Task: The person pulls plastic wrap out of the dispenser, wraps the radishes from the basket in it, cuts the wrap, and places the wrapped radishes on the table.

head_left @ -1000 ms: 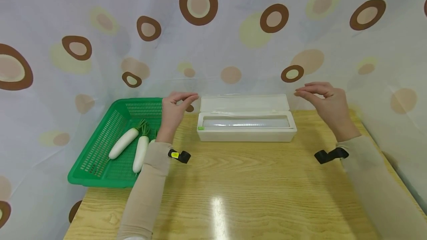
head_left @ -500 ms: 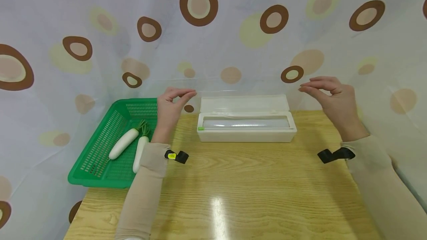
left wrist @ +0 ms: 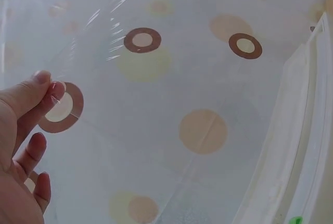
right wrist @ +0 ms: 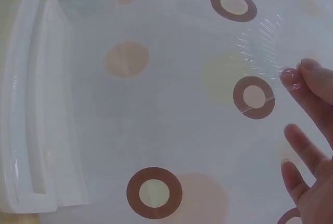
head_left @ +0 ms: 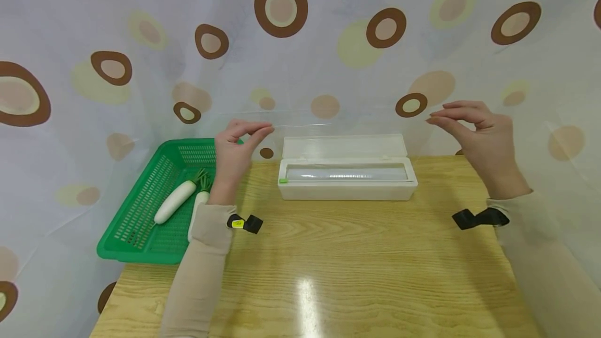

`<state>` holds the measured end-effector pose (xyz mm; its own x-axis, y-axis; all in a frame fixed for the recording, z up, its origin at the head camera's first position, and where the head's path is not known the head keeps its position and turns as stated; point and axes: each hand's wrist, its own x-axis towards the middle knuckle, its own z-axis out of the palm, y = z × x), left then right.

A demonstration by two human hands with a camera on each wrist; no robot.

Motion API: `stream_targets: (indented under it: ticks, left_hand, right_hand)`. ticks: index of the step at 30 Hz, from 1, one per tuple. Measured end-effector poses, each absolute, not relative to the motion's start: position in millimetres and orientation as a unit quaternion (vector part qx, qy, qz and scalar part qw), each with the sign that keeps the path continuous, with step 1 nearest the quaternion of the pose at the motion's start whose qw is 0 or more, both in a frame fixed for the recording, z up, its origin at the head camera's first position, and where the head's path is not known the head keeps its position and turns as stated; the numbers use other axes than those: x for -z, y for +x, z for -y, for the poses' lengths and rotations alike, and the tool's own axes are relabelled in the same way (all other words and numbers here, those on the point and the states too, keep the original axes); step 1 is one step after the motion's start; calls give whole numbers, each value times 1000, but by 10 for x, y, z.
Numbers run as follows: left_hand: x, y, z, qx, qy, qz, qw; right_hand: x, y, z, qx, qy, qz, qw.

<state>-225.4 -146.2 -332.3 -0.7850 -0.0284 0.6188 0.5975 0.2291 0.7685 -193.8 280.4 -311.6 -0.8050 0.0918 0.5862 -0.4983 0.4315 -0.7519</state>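
Clear plastic wrap point(head_left: 307, 125) is stretched between my two raised hands, faint except for its shiny creases. My left hand point(head_left: 232, 155) pinches one corner between thumb and forefinger; in the left wrist view the film point(left wrist: 96, 29) fans out in wrinkles from the fingertips. At the other side my right hand point(head_left: 490, 145) pinches the opposite corner, with similar creases in the film point(right wrist: 268, 42) in the right wrist view. Below and between the hands sits a white wrap dispenser box point(head_left: 347, 192), its lid point(head_left: 345, 146) tilted back. Inside lies the film roll point(head_left: 347, 173); a green slider point(head_left: 283, 180) is at the left end.
A green plastic basket point(head_left: 110, 253) holds white radishes point(head_left: 175, 202) with green stems at the left of the wooden table point(head_left: 357, 265). My left forearm partly covers it. A patterned curtain point(head_left: 324, 56) hangs behind the table.
Both hands have risen and spread farther apart, the left going leftward and the right going rightward, the film still between them. The box and basket stay in place.
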Motion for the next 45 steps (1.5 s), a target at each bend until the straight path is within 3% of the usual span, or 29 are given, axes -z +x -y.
stream_targets:
  ticks: [8, 18, 24, 36, 45]
  left_hand:
    - [3298, -2100, 1488, 591, -210, 728, 276]
    - [3396, -1736, 1531, 613, -255, 704, 252]
    - [3590, -1530, 1598, 634, -305, 672, 231]
    - [3866, -1142, 1762, 600, -351, 698, 175]
    - [4028, -994, 1831, 566, -374, 720, 145]
  right_hand:
    - [3062, -1813, -2804, -533, 123, 792, 270]
    - [3197, -1463, -2854, -668, 224, 671, 230]
    - [3351, -1170, -2942, -619, 246, 717, 205]
    - [3644, -785, -3050, -453, 330, 795, 234]
    - [3873, -626, -3046, -536, 414, 718, 159]
